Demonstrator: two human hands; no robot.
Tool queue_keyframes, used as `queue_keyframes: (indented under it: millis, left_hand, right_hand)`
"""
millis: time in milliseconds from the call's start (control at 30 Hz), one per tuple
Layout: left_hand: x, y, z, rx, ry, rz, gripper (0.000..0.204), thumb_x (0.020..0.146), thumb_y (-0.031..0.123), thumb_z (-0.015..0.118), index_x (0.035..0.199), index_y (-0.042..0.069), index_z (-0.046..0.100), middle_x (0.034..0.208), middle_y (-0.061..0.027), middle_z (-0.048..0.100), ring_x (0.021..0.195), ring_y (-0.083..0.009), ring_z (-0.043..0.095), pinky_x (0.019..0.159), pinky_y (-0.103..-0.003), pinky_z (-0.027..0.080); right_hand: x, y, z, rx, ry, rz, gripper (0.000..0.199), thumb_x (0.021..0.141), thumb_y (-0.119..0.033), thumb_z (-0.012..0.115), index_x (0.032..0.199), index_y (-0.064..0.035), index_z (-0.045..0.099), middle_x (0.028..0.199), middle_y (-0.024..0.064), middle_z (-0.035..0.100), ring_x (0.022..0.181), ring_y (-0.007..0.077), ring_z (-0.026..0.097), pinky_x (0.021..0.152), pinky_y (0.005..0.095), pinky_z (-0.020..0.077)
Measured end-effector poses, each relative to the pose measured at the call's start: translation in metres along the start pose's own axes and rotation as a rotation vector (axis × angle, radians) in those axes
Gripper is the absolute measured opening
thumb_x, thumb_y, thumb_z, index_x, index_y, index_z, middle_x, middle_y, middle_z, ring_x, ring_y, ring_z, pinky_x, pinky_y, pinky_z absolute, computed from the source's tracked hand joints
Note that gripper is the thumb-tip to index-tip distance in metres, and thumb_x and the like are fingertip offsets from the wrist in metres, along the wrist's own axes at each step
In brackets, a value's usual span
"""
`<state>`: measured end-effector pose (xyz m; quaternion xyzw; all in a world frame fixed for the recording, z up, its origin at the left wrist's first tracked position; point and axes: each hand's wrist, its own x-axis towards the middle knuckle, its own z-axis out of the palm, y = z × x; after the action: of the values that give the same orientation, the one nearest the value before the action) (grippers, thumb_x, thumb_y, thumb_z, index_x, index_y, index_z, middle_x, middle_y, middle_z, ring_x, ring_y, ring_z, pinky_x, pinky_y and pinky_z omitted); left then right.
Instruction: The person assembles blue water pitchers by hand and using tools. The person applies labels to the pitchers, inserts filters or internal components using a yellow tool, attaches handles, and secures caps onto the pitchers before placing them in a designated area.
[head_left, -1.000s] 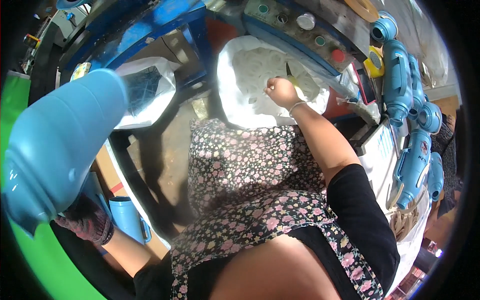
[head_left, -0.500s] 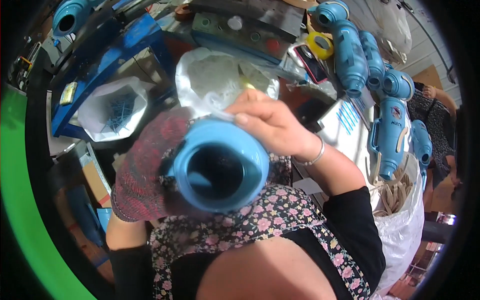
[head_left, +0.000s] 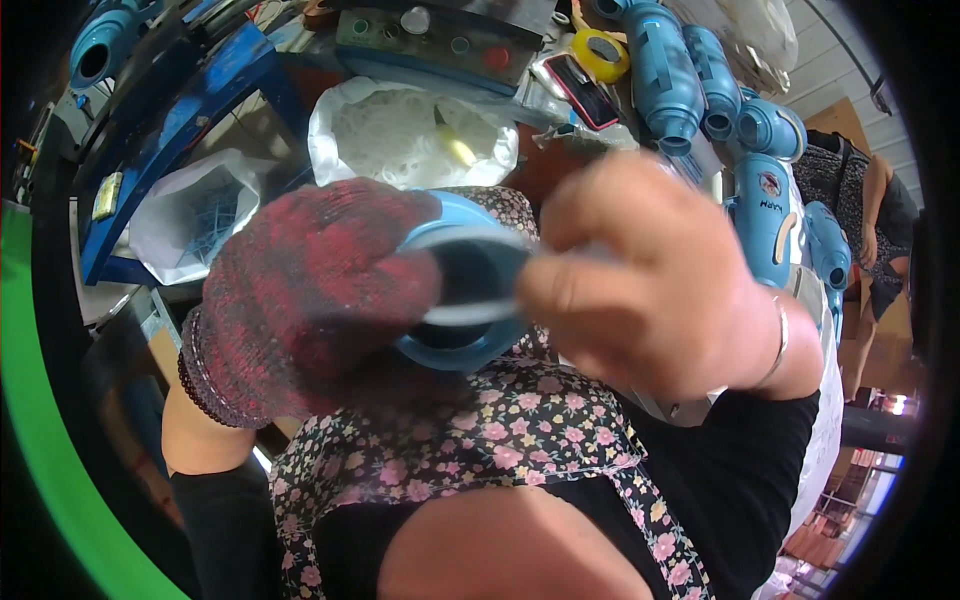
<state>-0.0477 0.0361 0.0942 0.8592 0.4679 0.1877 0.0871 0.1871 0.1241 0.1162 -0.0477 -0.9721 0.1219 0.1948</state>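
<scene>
A blue thermos flask shell is in front of my floral apron, its round dark mouth facing up. My left hand, in a red and black knitted glove, is closed round the shell's left side. Its thumb touches the edge of a translucent white ring lying across the mouth. From the right, my bare right hand pinches the same ring between thumb and fingers; motion blurs it. The ring looks tilted over the opening. Glove and fingers hide parts of the shell's rim.
Ahead, a white bag holds translucent rings and a yellow-handled knife. Another bag holds thin blue sticks. A phone and a yellow tape roll lie nearby. Several blue flasks stand at right, near another person.
The ring has come from the shell's far edge to across its mouth. My right hand has moved right and nearer, my gloved hand over the rim. The view has shifted rightward.
</scene>
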Motion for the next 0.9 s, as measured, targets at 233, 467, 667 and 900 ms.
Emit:
queue_keyframes:
  millis: [233, 467, 667, 900]
  left_hand:
    - [0.004, 0.005, 0.02, -0.2, 0.106, 0.097, 0.04, 0.06, 0.023, 0.081, 0.096, 0.012, 0.069, 0.112, -0.0136, 0.064, 0.106, -0.0343, 0.06, 0.089, -0.045, 0.048]
    - [0.003, -0.003, 0.043, -0.378, 0.161, 0.235, 0.029, 0.076, 0.023, 0.072, 0.103, 0.013, 0.068, 0.118, -0.0147, 0.061, 0.11, -0.0333, 0.058, 0.092, -0.046, 0.046]
    - [-0.001, 0.004, 0.027, -0.289, 0.106, 0.22, 0.026, 0.078, 0.03, 0.072, 0.095, 0.011, 0.069, 0.116, -0.018, 0.06, 0.112, -0.0368, 0.054, 0.095, -0.045, 0.044]
    - [0.0, -0.045, -0.033, -0.404, 0.223, 0.206, 0.033, 0.08, 0.022, 0.073, 0.109, 0.01, 0.067, 0.117, -0.0138, 0.062, 0.11, -0.0318, 0.059, 0.093, -0.044, 0.046]
  right_hand:
    - [0.001, -0.002, 0.009, -0.032, -0.116, -0.095, 0.016, 0.064, -0.006, 0.066, 0.078, -0.0051, 0.061, 0.075, 0.0049, 0.05, 0.064, 0.0212, 0.053, 0.05, 0.032, 0.0429]
    - [0.019, -0.001, -0.017, -0.017, -0.679, -0.212, 0.011, 0.07, -0.015, 0.062, 0.074, -0.0051, 0.061, 0.076, 0.008, 0.056, 0.065, 0.0271, 0.061, 0.052, 0.0369, 0.0492]
    - [0.029, -0.007, -0.01, -0.137, -0.678, -0.189, 0.013, 0.069, -0.018, 0.064, 0.074, -0.0059, 0.06, 0.068, 0.006, 0.057, 0.059, 0.0283, 0.061, 0.051, 0.0387, 0.0485]
    - [0.053, 0.012, -0.009, 0.013, -0.241, -0.149, 0.026, 0.076, -0.031, 0.069, 0.078, -0.0062, 0.062, 0.086, 0.0094, 0.059, 0.085, 0.0346, 0.056, 0.08, 0.0432, 0.0461]
